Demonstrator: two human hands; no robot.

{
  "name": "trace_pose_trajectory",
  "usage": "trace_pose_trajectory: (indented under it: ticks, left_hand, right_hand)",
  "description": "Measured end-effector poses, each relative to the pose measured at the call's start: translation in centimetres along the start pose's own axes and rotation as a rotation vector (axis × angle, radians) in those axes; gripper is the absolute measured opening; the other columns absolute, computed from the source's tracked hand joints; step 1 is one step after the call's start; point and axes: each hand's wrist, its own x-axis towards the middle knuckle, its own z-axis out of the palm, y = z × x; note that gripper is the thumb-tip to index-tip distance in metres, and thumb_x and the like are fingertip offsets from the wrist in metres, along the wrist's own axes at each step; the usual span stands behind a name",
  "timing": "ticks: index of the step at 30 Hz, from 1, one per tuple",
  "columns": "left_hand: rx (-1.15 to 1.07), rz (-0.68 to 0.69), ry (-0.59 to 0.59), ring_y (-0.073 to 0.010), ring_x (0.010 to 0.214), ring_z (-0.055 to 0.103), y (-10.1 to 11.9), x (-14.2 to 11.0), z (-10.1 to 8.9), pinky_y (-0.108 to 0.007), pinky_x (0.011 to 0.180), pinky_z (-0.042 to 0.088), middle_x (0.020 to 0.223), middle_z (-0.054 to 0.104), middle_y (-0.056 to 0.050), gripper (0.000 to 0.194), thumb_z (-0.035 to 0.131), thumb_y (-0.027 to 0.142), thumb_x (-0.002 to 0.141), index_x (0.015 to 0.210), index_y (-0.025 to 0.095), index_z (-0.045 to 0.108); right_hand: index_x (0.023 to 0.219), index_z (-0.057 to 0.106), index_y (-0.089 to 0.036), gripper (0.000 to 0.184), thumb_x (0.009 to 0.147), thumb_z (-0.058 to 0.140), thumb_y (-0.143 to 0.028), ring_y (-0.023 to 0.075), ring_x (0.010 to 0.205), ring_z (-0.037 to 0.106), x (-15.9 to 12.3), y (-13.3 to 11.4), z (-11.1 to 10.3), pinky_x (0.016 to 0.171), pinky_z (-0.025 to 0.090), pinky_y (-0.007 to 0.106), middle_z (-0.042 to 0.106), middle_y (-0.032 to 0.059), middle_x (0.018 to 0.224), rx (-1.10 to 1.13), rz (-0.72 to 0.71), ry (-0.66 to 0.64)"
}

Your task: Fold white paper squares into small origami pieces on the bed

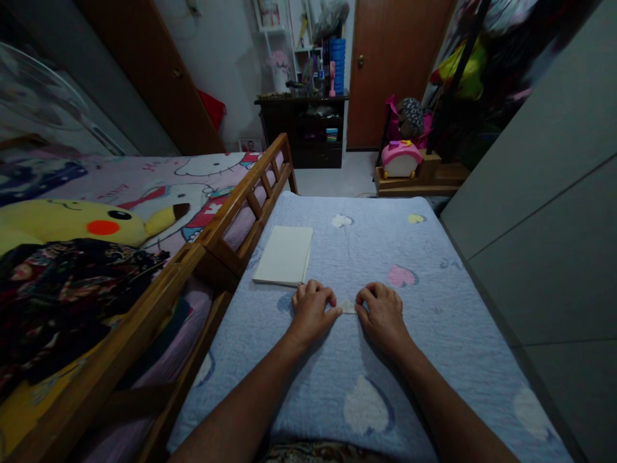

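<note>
A small pale piece of folded paper [347, 307], its visible part roughly triangular, lies on the blue heart-patterned bedspread [332, 360]. My left hand [312, 312] has its fingers curled, thumb and fingertip at the paper's left corner. At the right corner, my right hand [382, 315] pinches in the same way. Both hands hide the paper's outer ends. Just beyond my left hand is a stack of cream paper sheets [284, 255], lying flat.
A wooden bed rail [245, 206] runs along the left, with a yellow plush toy [96, 222] on the bed beyond it. A pale cabinet [544, 212] borders the right side. Farther back stand a dark shelf unit [301, 138] and a pink toy case [402, 159].
</note>
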Motion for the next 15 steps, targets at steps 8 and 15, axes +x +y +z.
trace_pose_trajectory:
  ticks: [8,15]
  left_hand:
    - [-0.005,0.021,-0.003,-0.0261,0.107,0.046,0.22,-0.3,-0.06,-0.04,0.095,0.033,0.107,0.056,-0.003,0.013,0.071,0.034,0.077,0.087,0.026,0.068]
    - [-0.056,0.019,0.024,-0.024,0.106,0.049,0.94,-0.63,0.19,-0.04,0.099,0.031,0.103,0.059,-0.002,0.007,0.071,0.027,0.076,0.082,0.025,0.066]
  right_hand:
    - [0.091,0.066,-0.024,0.008,0.087,0.059,-0.023,0.0253,0.104,0.048,-0.17,0.2,0.05,0.097,0.032,0.045,0.058,0.0061,0.108,0.021,-0.046,0.021]
    - [0.092,0.064,-0.023,0.013,0.089,0.061,-0.035,0.0257,0.107,0.047,-0.49,0.11,-0.34,0.098,0.032,0.045,0.058,0.0068,0.109,0.108,-0.123,0.004]
